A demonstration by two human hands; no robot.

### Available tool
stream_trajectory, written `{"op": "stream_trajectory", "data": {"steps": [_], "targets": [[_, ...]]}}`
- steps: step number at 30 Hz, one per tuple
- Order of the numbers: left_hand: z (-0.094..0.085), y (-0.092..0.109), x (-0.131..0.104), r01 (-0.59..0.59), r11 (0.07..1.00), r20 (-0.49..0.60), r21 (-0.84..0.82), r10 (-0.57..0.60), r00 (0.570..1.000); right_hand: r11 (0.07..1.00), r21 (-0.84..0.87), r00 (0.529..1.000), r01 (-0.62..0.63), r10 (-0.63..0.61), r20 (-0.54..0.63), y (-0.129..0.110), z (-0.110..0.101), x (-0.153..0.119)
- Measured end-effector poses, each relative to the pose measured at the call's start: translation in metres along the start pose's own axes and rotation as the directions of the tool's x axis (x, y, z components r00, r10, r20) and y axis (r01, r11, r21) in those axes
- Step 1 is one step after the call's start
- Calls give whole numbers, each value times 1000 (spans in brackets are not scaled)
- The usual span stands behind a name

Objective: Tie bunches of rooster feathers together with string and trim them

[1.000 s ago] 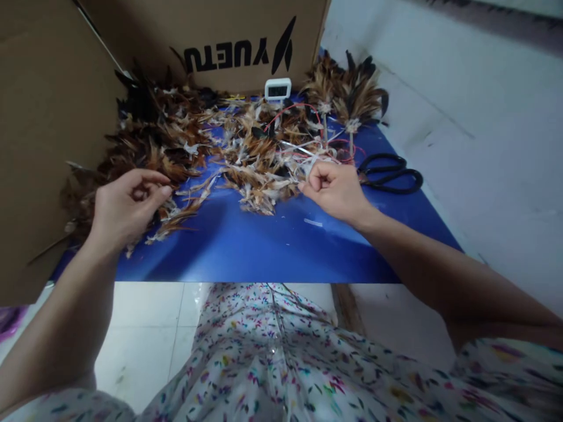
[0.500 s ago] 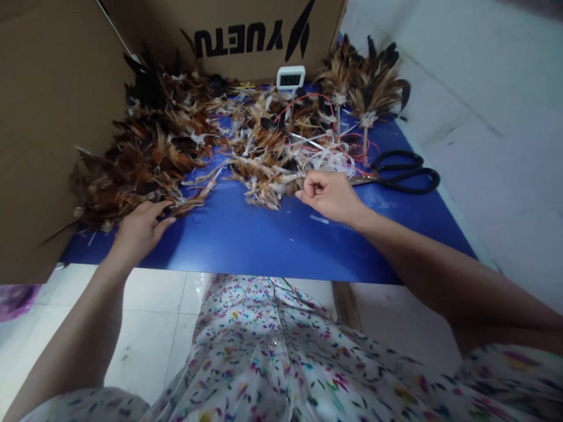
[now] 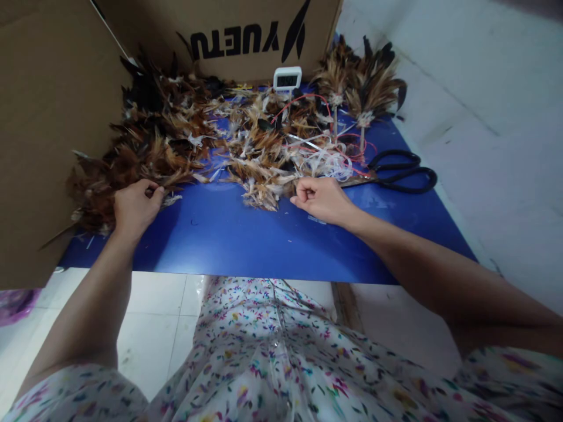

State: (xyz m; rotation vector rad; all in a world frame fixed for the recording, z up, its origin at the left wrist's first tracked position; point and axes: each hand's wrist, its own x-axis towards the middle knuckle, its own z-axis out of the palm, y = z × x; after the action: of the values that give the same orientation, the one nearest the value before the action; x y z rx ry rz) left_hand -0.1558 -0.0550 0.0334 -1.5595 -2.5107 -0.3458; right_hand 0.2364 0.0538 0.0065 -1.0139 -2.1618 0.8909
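Observation:
My left hand [image 3: 137,206] is at the near edge of the brown feather pile [image 3: 145,155] on the left, its thumb and index finger pinched together over the feathers. What lies between those fingertips is too small to make out. Beside the nearest end of the middle feather pile [image 3: 264,170], my right hand [image 3: 323,200] is closed with its fingers curled. Anything inside it is hidden. Black-handled scissors [image 3: 404,171] lie just right of it, near white ribbon strips [image 3: 329,161] and red string [image 3: 328,105].
Two tied feather bundles [image 3: 365,88] lie at the back right of the blue table [image 3: 229,240]. A small white digital clock [image 3: 287,78] stands in front of a cardboard box [image 3: 246,14]. More cardboard [image 3: 53,117] rises along the left side.
My left hand's fingers have closed, and loose feathers that lay right of it have been drawn toward the left pile. My right hand has barely moved.

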Motion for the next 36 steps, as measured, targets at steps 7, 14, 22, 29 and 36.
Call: {"op": "stream_trajectory", "data": {"steps": [7, 14, 22, 29, 36], "targets": [[-3, 21, 17, -128, 992, -95, -4, 127, 987, 1000, 5, 1000, 19, -19, -5, 1, 3, 0], [-3, 72, 35, -339, 939, 10, -50, 340, 940, 997, -37, 998, 62, -62, 7, 2, 6, 1], [24, 67, 56, -433, 899, 194, -62, 436, 879, 992, -45, 992, 120, -119, 26, 0, 5, 0], [37, 67, 58, -386, 908, 151, -165, 410, 900, 992, -76, 995, 100, -98, 30, -2, 5, 0], [34, 69, 51, -339, 889, -61, -309, 337, 939, 989, -82, 992, 125, -122, 39, 0, 6, 1]]}}
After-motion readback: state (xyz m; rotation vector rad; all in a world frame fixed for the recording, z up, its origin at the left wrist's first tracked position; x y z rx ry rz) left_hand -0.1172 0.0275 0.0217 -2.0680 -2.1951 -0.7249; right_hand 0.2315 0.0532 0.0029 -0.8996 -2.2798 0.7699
